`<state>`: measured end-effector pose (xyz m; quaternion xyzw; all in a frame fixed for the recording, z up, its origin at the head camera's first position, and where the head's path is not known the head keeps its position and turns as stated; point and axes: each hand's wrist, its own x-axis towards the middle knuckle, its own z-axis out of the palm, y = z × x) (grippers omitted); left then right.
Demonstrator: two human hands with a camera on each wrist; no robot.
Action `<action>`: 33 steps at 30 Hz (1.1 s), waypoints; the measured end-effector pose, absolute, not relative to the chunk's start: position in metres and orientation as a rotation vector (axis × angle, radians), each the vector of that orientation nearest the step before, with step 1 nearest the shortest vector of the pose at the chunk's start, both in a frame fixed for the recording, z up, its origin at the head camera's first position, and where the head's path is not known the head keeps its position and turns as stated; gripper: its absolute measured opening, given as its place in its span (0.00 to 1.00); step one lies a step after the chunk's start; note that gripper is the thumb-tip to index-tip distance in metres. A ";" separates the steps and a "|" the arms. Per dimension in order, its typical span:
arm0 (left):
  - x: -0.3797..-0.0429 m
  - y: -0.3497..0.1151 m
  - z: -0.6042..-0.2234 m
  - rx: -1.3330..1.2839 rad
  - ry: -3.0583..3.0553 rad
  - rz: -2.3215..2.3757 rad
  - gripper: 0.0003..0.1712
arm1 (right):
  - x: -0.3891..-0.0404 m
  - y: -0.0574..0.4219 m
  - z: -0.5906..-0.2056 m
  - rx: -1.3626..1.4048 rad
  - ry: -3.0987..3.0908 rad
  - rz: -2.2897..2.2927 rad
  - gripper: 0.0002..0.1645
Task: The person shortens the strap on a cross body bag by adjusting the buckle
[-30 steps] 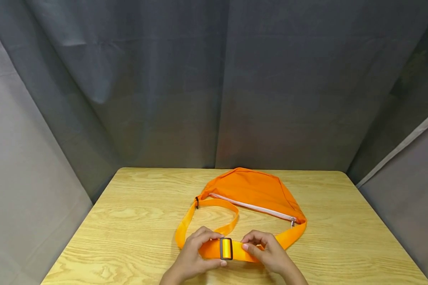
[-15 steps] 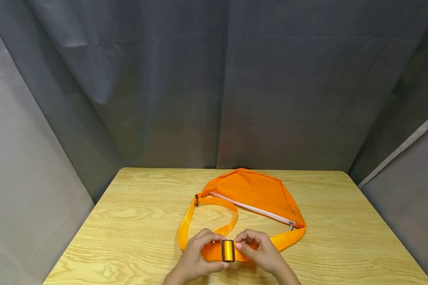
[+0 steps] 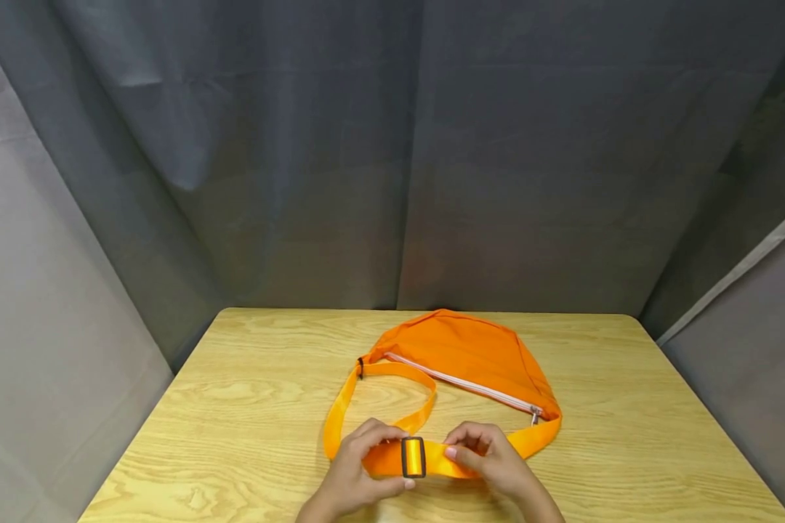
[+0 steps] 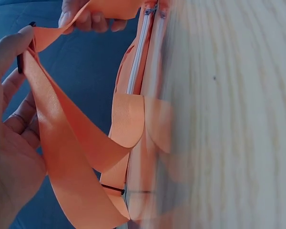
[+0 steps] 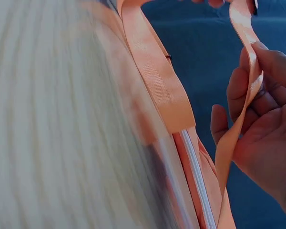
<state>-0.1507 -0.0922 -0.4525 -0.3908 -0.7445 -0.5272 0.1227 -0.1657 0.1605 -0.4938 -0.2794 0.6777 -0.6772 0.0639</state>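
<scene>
An orange waist bag (image 3: 464, 356) lies on the table, its pale zipper (image 3: 464, 380) facing the person. Its orange strap (image 3: 536, 437) loops toward the front. My left hand (image 3: 353, 468) pinches a black slide buckle (image 3: 413, 457) on the strap between thumb and fingers, top and bottom. Just right of the buckle, my right hand (image 3: 487, 459) pinches the strap between thumb and forefinger. In the left wrist view two layers of strap (image 4: 62, 129) hang from the buckle past the palm. The strap (image 5: 250, 86) runs between thumb and fingers in the right wrist view.
The wood-grain table (image 3: 248, 407) reaches back to a dark grey curtain (image 3: 301, 181). Lighter grey panels (image 3: 46, 290) stand at both sides. A small black ring (image 3: 360, 368) sits where the strap meets the bag's left end.
My right hand slid left along the strap to the buckle half a second ago, then moved back right. More strap shows between the hands now. The bag stays put.
</scene>
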 end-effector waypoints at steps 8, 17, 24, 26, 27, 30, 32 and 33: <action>-0.154 -0.086 -0.464 -1.149 -2.194 -1.596 0.28 | -0.165 0.145 -0.492 -0.846 1.875 -2.122 0.06; -0.167 -0.089 -0.493 -1.180 -2.225 -1.527 0.29 | -0.165 0.153 -0.492 -0.786 2.208 -1.910 0.13; -0.165 -0.087 -0.491 -1.167 -2.243 -1.514 0.29 | -0.166 0.170 -0.500 -0.677 2.177 -1.822 0.16; -0.164 -0.086 -0.490 -1.160 -2.242 -1.526 0.29 | -0.165 0.171 -0.500 -0.666 2.210 -1.795 0.13; -0.164 -0.086 -0.489 -1.163 -2.233 -1.523 0.29 | -0.164 0.171 -0.499 -0.661 2.223 -1.790 0.12; -0.164 -0.087 -0.489 -1.168 -2.209 -1.519 0.29 | -0.164 0.167 -0.496 -0.680 2.240 -1.816 0.08; -0.165 -0.088 -0.490 -1.154 -2.215 -1.526 0.29 | -0.164 0.162 -0.494 -0.695 2.201 -1.868 0.08; -0.165 -0.088 -0.491 -1.151 -2.216 -1.526 0.29 | -0.164 0.160 -0.493 -0.703 2.171 -1.894 0.08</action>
